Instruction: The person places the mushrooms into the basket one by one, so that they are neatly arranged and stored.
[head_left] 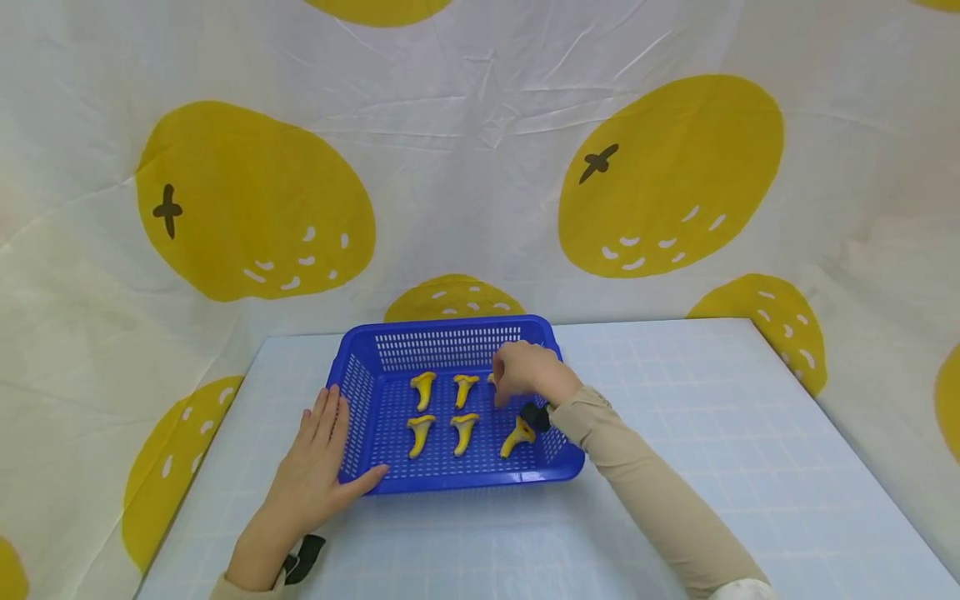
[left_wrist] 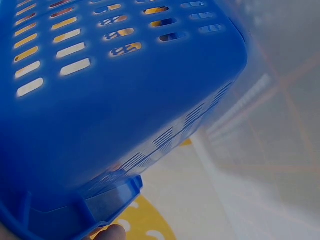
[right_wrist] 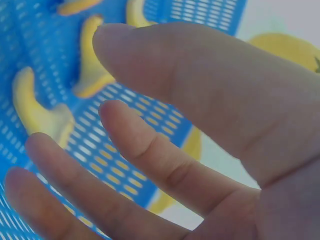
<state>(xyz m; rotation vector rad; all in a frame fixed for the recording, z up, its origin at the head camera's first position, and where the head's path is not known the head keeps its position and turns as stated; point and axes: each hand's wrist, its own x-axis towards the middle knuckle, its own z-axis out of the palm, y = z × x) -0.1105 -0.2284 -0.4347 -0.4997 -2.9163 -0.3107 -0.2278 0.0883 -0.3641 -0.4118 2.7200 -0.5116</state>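
A blue plastic basket [head_left: 465, 482] with slotted walls holds several yellow chanterelle mushrooms [head_left: 464, 434], laid out in two rows. The left hand [head_left: 315, 467] rests on the basket's left rim, fingers extended and thumb on the front rim. Inside the right part of the basket, the right hand [head_left: 528, 371] reaches down over a back-row mushroom that it mostly hides. The right wrist view shows its thumb and fingers apart with nothing between them; a chanterelle [right_wrist: 90, 65] lies beyond the thumb tip. Below the right wrist lies a front-row chanterelle [head_left: 517, 437], tilted.
The basket stands on a table with a pale blue checked cover [head_left: 675, 392]. Behind it hangs a white cloth [head_left: 480, 208] printed with large yellow fruit shapes. A dark strap [head_left: 303, 558] shows at the left wrist.
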